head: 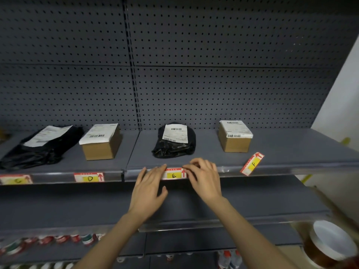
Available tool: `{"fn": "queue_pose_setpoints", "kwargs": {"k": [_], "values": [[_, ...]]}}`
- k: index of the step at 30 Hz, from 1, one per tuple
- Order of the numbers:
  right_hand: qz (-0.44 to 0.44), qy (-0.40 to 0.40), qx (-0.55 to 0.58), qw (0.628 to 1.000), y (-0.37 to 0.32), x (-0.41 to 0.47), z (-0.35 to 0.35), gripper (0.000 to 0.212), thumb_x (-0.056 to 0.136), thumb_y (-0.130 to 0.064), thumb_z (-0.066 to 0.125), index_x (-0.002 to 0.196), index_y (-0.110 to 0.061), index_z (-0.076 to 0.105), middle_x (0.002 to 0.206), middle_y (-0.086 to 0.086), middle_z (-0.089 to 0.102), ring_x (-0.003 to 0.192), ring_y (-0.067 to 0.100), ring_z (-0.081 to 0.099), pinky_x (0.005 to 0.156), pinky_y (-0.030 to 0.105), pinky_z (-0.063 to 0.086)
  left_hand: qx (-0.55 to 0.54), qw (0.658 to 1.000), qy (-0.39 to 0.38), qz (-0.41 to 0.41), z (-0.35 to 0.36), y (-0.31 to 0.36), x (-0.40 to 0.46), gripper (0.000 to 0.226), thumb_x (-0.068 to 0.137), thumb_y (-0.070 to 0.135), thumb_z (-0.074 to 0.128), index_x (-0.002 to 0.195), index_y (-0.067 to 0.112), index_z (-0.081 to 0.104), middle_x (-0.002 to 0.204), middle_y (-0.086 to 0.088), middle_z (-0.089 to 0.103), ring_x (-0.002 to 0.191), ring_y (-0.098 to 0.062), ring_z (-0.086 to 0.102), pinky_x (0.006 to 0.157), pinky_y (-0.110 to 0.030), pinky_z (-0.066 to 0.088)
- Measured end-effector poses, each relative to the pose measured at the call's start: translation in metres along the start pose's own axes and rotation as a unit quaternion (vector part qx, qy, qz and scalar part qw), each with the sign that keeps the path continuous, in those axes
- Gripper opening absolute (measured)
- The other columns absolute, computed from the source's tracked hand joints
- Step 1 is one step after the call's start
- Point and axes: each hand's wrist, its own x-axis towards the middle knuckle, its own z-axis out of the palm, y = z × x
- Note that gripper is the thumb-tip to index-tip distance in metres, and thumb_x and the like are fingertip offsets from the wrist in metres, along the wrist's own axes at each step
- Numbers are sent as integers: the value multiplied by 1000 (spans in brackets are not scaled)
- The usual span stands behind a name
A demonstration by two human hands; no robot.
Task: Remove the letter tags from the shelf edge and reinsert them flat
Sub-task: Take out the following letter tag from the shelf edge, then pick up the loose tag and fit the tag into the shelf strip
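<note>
Fingertips of both hands meet the shelf-edge strip (229, 168) at the E tag (173, 174), which sits between them, looking level in its channel. The left hand (149, 188) lies spread and open, fingers apart, its tips touching the strip just left of the tag. The right hand (204, 178) curls over the tag's right end, fingers bunched together on the rail; whether it pinches the tag's edge or only presses on it, I cannot tell.

Well to the right of the right hand, the F tag (252, 164) stands tilted, one end caught in the strip and the other lifted over the shelf (281, 150). Beyond the left hand, the D tag (89, 177) and the C tag (16, 179) lie in the strip.

Seating seems to be the step in hand. To do it well, press along the tag from the middle outward with both sets of fingertips, so top and bottom edges tuck under the clear lips evenly. Keep pressure light; card like this probably buckles if pushed from one end. Check that both corners are seated before moving rightward to the tilted tag.
</note>
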Motion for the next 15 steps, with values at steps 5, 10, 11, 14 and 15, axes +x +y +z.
{"fn": "queue_pose_setpoints", "kwargs": {"k": [5, 10, 11, 14, 15], "values": [[2, -11, 2, 1000, -1, -10, 1, 27, 85, -15, 61, 109, -27, 67, 123, 1, 59, 115, 21, 52, 100, 36, 37, 8, 1000, 8, -6, 5, 7, -1, 63, 83, 27, 55, 140, 21, 31, 135, -5, 54, 131, -16, 43, 119, -41, 12], [-14, 31, -5, 999, 25, -14, -21, 27, 84, -14, 59, 108, -24, 66, 129, 0, 57, 119, 18, 51, 106, 34, 30, -79, 996, 33, 24, 15, 44, 16, 62, 81, 18, 59, 137, 22, 35, 139, 0, 49, 129, -17, 43, 116, -39, 21], [-7, 37, -8, 999, 34, -17, -27, 27, 84, -14, 58, 108, -24, 64, 129, 0, 56, 118, 17, 51, 106, 33, 28, -93, 995, 32, 27, 19, 56, 21, 62, 80, 18, 59, 137, 22, 36, 139, 0, 49, 128, -17, 44, 115, -38, 22], [13, 54, -27, 998, 66, -28, -45, 30, 82, -11, 59, 109, -24, 62, 129, 0, 56, 115, 17, 52, 105, 32, 26, -112, 992, 14, 49, 39, 96, 35, 61, 81, 22, 57, 138, 23, 34, 142, 2, 46, 130, -15, 42, 114, -35, 21], [19, 59, -32, 998, 77, -31, -51, 31, 81, -10, 60, 109, -24, 62, 128, 0, 57, 115, 16, 51, 105, 32, 27, -116, 991, 6, 59, 47, 109, 39, 61, 82, 23, 55, 138, 23, 33, 143, 3, 45, 131, -14, 40, 115, -34, 20]]}}
